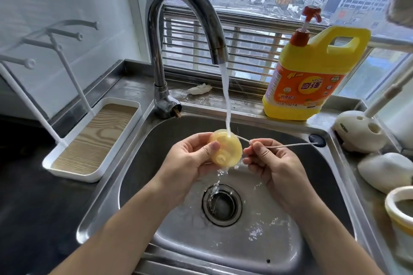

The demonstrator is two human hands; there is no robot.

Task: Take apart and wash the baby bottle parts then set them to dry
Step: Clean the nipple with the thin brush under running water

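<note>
Mid-wash over the sink [156, 131], the left hand [190, 161] curls its fingers round the yellow cap [228, 150] under the stream [225, 96] while the right hand [274, 165] pinches the thin tube [290, 145] reaching the cap, so the next move probably calls for a gentle, steady pull to part them.

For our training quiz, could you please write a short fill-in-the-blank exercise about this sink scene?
1. The left hand holds the yellow bottle part under running ____ from the faucet.
2. The right hand pinches a thin ____ wand.
3. The dish soap jug has a ____ pump on top.
4. The drying rack stands to the ____ of the sink.

Missing words: water; white; red; left.
</note>
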